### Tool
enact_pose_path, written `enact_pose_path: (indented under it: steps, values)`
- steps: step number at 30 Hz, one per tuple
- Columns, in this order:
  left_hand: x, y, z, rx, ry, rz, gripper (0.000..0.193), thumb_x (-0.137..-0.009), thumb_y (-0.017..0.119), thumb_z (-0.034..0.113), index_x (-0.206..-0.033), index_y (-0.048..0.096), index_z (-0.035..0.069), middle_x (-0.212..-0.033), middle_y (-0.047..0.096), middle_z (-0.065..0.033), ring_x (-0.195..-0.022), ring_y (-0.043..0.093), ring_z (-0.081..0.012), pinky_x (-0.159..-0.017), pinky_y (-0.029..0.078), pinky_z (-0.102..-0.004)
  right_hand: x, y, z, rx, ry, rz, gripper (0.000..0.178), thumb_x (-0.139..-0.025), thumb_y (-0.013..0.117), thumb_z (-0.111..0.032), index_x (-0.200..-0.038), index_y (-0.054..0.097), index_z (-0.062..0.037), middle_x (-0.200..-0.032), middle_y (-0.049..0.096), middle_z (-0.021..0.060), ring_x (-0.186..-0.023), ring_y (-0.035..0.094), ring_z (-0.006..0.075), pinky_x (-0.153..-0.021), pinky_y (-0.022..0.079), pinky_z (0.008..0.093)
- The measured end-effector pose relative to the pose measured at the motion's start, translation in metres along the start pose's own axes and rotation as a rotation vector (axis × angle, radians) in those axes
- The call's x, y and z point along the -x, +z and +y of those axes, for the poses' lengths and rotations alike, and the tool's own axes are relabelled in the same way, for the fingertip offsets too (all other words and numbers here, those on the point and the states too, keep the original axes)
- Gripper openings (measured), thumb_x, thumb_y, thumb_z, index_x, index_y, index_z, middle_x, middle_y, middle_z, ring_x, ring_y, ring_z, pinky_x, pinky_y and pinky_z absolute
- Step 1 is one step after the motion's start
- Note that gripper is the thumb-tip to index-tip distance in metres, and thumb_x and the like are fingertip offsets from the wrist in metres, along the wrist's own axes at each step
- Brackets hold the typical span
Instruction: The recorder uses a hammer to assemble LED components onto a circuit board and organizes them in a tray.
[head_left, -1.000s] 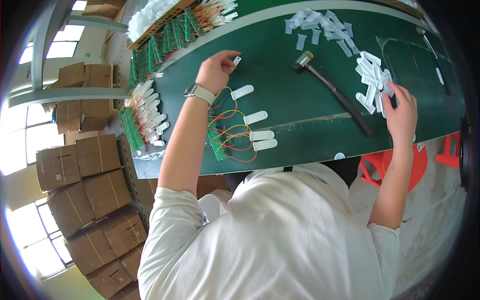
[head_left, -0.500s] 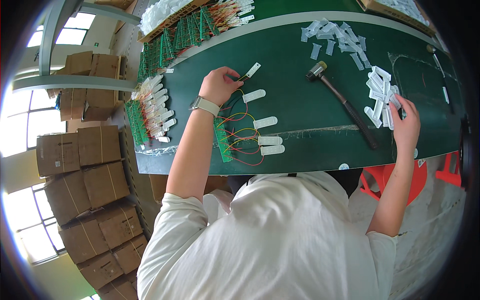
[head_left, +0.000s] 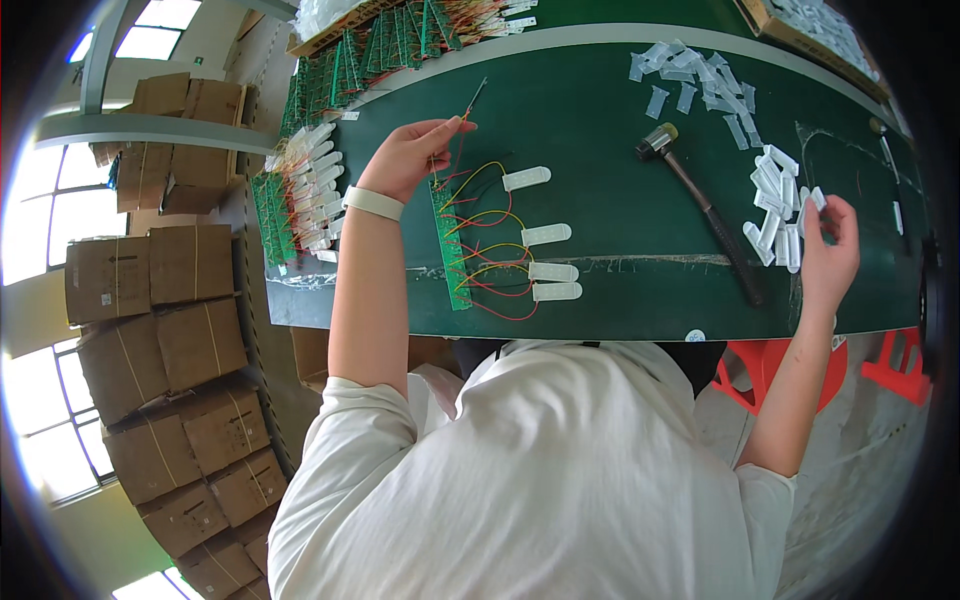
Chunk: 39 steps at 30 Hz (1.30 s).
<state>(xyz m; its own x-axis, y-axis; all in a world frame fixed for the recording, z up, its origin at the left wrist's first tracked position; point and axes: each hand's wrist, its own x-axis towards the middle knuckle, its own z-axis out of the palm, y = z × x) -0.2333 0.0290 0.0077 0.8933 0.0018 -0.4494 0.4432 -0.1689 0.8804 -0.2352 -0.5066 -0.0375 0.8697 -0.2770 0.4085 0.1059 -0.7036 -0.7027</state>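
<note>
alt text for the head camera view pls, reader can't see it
Seen from above, a person in a white shirt works at a green table: the left hand pinches thin wires above a green circuit board, the right hand holds a white plastic piece. A mallet lies between.

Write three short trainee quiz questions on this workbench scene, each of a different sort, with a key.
1. True or false: the left hand pinches thin wires above the green circuit board.
2. Which tool lies on the green table between the two hands? A) mallet B) scissors C) pliers
3. Fill in: the right hand holds a small white ____ piece beside the pile of white plastic pieces.

Key:
1. True.
2. A, the mallet, touched by neither hand.
3. plastic; the white plastic piece sits at the fingertips.
</note>
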Motion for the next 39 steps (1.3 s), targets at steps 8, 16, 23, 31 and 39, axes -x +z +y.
enact_pose_path:
  steps: [8, 16, 23, 31, 39]
  values:
    - [0.012, 0.008, 0.002, 0.029, 0.143, -0.049, 0.032, -0.105, 0.066, 0.033, -0.114, 0.072, 0.003, -0.108, 0.070, -0.0010, -0.102, 0.063, -0.0123, -0.092, 0.051, -0.0291, 0.000, 0.092, -0.114, -0.301, -0.575, -0.507, 0.016, -0.081, 0.073, 0.003, -0.090, 0.063, -0.0061, -0.098, 0.071, 0.0047, -0.100, 0.067, 0.0262, -0.091, 0.052, 0.0364]
    - [0.007, 0.039, -0.004, -0.654, 0.360, 0.178, 0.031, -0.089, 0.081, 0.028, -0.113, 0.077, 0.009, -0.106, 0.076, -0.0058, -0.098, 0.070, -0.0176, -0.083, 0.058, -0.0339, 0.001, 0.184, -0.143, -0.084, -0.869, -0.702, 0.017, -0.082, 0.065, 0.004, -0.091, 0.067, -0.0099, -0.099, 0.062, 0.0031, -0.103, 0.062, 0.0261, -0.085, 0.055, 0.0387]
    - [0.005, 0.069, -0.012, -0.830, 0.207, 0.236, 0.030, -0.081, 0.085, 0.028, -0.105, 0.081, 0.011, -0.093, 0.077, -0.0068, -0.084, 0.071, -0.0255, -0.081, 0.058, -0.0373, 0.022, 0.167, -0.165, 0.090, -0.482, -0.575, 0.015, -0.089, 0.074, -0.013, -0.103, 0.072, -0.0106, -0.103, 0.067, 0.0072, -0.104, 0.065, 0.0266, -0.088, 0.056, 0.0398]
    - [-0.005, 0.048, -0.022, -0.667, 0.218, 0.252, 0.018, -0.085, 0.082, 0.020, -0.099, 0.082, 0.009, -0.087, 0.078, -0.0085, -0.076, 0.071, -0.0200, -0.075, 0.057, -0.0333, 0.018, 0.188, -0.144, 0.090, -0.638, -0.616, 0.030, -0.083, 0.084, -0.018, -0.111, 0.076, -0.0111, -0.101, 0.069, 0.0052, -0.101, 0.065, 0.0266, -0.088, 0.056, 0.0392]
    - [-0.006, 0.037, -0.028, -0.498, 0.194, 0.213, 0.022, -0.092, 0.079, 0.020, -0.104, 0.080, 0.002, -0.088, 0.077, -0.0028, -0.079, 0.067, -0.0090, -0.075, 0.055, -0.0279, 0.004, 0.211, -0.156, -0.226, -0.662, -0.815, 0.040, -0.087, 0.077, -0.010, -0.127, 0.071, -0.0131, -0.100, 0.069, 0.0042, -0.102, 0.065, 0.0270, -0.093, 0.054, 0.0404]
